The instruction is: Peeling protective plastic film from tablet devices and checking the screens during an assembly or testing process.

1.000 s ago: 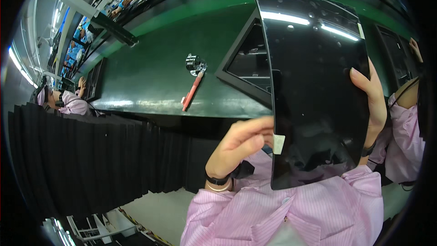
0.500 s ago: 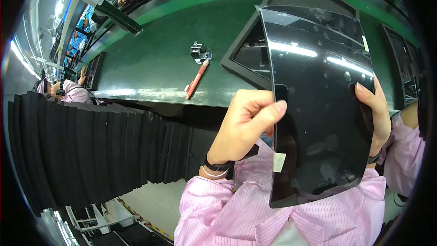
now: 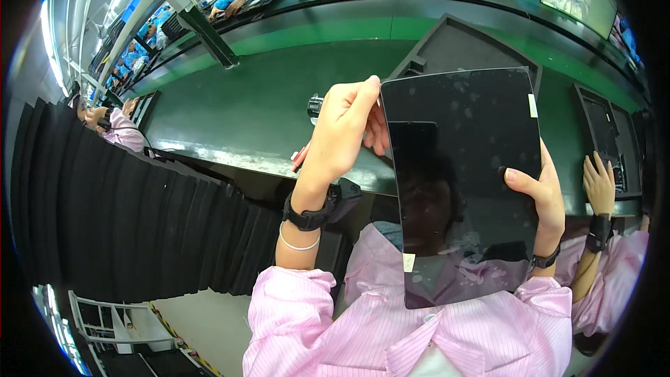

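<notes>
A dark, glossy display panel [image 3: 464,188] stands tilted upright in front of my chest, with smudges and spots across its face. Pale tape tabs [image 3: 532,105] sit on its edges, at the upper right and lower left. My right hand [image 3: 541,192] grips its right edge, thumb across the front and fingers behind. Up at the top left corner, my left hand [image 3: 345,126] is closed with its thumb tip against the corner. Whether it pinches the panel itself or a thin film there, I cannot make out.
Behind the panel lies a black foam tray [image 3: 481,49] on the green table [image 3: 265,91]. A small metal-and-black device [image 3: 314,106] and a red pen [image 3: 300,158] are partly hidden by my left arm. Black foam sheets [image 3: 125,202] stack at left; at right, a co-worker's hand [image 3: 599,183] rests by another tray [image 3: 600,122].
My left hand has moved from the panel's left edge up to its top left corner. The panel has shifted slightly left, and its top has lowered. A co-worker's hand now shows at right.
</notes>
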Available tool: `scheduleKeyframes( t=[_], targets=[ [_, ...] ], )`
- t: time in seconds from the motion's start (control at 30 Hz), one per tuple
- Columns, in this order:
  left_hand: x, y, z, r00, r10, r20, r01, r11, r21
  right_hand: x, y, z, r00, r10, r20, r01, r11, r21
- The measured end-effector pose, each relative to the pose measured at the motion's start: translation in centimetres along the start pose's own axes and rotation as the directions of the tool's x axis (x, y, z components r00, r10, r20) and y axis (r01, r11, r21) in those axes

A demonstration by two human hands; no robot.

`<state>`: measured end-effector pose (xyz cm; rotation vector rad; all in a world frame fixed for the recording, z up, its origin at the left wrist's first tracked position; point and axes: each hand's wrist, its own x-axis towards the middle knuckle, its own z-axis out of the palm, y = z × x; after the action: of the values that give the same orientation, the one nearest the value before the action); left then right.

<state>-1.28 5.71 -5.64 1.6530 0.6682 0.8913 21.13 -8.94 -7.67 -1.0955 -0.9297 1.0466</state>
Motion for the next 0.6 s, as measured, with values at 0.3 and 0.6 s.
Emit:
scheduleKeyframes(
  t=[0.3,0.6],
  targets=[
    [-1.3,5.6,2.5,0.935,0.33,-0.128,-0.346,0.928,-0.138,3.2,0.4,-0.2,0.95,-0.306,-0.055,0.297,0.947,-0.125],
    [-3.0,6.8,11.4,0.92,0.325,0.217,-0.258,0.922,-0.288,8.8,0.2,1.1,0.714,-0.537,0.449,-0.088,0.567,0.819]
  ],
)
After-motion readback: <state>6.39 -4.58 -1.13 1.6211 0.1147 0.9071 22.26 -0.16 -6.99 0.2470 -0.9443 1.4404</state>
